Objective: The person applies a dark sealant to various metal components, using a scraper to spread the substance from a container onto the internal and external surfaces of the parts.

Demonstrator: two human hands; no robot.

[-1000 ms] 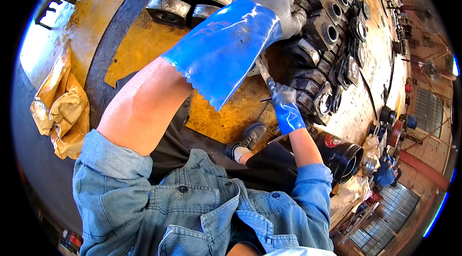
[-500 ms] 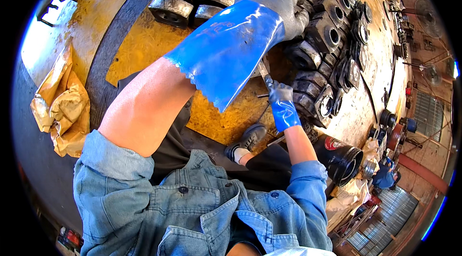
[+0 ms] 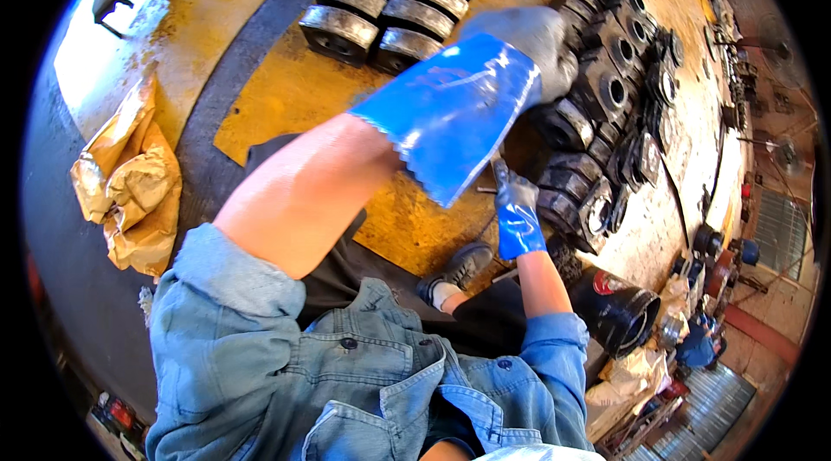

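My left hand (image 3: 530, 50), in a grey-palmed glove with a long blue cuff, reaches across to the left edge of a cluster of dark metal blocks (image 3: 613, 93). Its fingers look curled, but what they hold is hidden behind the glove. Lower down, my right hand (image 3: 518, 201), gloved alike, closes around a thin tool, whose upper part disappears behind the left cuff. A short rod end (image 3: 487, 190) sticks out to the left of that hand. Several of the blocks have round bores, and they stand close to both gloves.
Two rows of curved metal blocks (image 3: 389, 6) stand on the yellow floor (image 3: 277, 110) at the far left. Crumpled brown paper (image 3: 134, 193) lies at left. A black bucket (image 3: 619, 309) is beside my right forearm. My shoe (image 3: 467, 264) rests below the right hand.
The whole scene has shifted right and slightly down in view. The tool between the gloves is now mostly covered by the left cuff. Both hands keep nearly the same pose.
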